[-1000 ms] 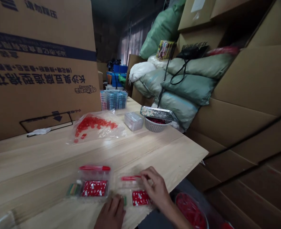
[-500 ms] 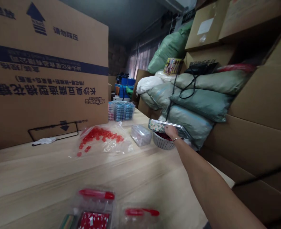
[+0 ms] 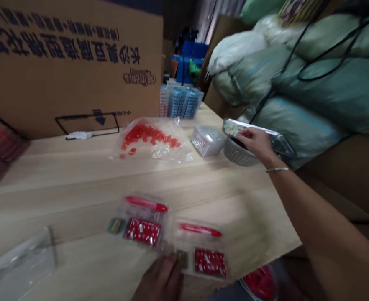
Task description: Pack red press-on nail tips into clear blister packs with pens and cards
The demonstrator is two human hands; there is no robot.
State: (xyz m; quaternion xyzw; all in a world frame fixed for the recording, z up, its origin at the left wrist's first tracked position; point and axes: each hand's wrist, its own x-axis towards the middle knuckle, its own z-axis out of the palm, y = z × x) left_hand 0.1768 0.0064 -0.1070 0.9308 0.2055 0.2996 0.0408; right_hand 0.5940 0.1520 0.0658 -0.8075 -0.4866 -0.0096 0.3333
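Two clear plastic trays lie side by side on the near part of the table point(image 3: 87, 179), and here's how they stand: the left-hand tray point(image 3: 137, 213) carries a red pen point(image 3: 146, 203) above a red spotted packet point(image 3: 143, 231), with a small green-and-tan block point(image 3: 116, 225) at its left side. The right-hand tray point(image 3: 187, 242) matches, a second red pen point(image 3: 200, 229) over a second spotted packet point(image 3: 210, 262), and a small dark block point(image 3: 182, 258) to the left. So both look largely filled; whether any piece is missing, I can't tell, and neither shows a clear sign of being closed.

Down at the front, the left hand point(image 3: 159, 278) has its fingers bent together right by that dark block, the grip lost in blur. Out at the far edge, the right hand point(image 3: 258, 142) reaches over the shiny metal tray point(image 3: 277, 138) on a grey basket point(image 3: 239, 154), fingers curled, close to the pale pieces point(image 3: 233, 127); can't tell if it has one.

Beside the basket sits a stack of clear containers point(image 3: 207, 141), then a plastic bag point(image 3: 168, 152) with red pieces point(image 3: 147, 133). Beyond, a big cardboard box point(image 3: 78, 83) rises left, and bulging sacks point(image 3: 310, 121) pile up right.
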